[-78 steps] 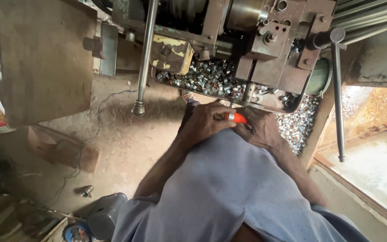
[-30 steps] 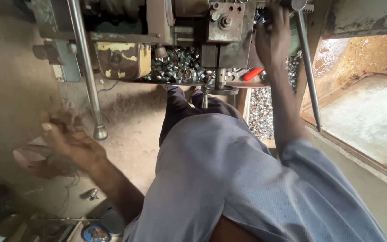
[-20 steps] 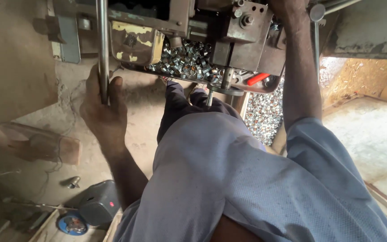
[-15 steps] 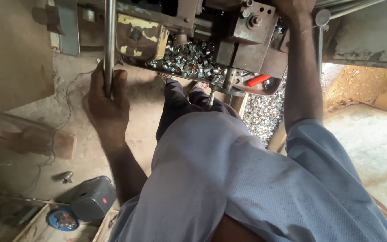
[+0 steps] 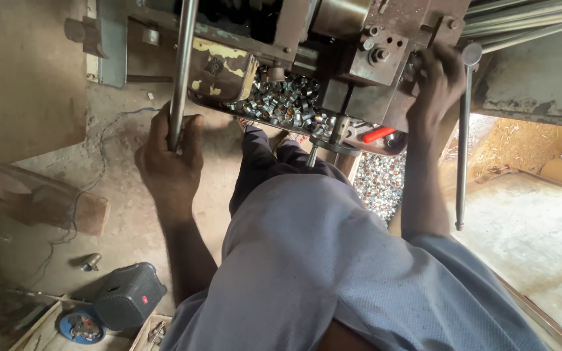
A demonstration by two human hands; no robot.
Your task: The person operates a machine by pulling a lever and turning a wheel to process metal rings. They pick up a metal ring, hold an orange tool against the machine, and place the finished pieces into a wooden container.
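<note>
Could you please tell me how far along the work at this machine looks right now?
Done: the tray under the machine already holds a heap of small metal rings, and more lie on the floor below. In hand: the left hand grips the long steel lever, while the right hand rests on the machine head. Left: how many pieces remain cannot be told; no stock of blanks is visible.

Packed dirt floor (image 5: 125, 195) is showing dust and a thin trailing wire (image 5: 92, 169). A wooden block (image 5: 40, 205) is lying at left beside a plain brown wall panel (image 5: 21, 71). A small dark box (image 5: 128, 294) is sitting near a wooden tray (image 5: 40, 328). Daylight is falling on a pale concrete slab (image 5: 535, 234) at right.
</note>
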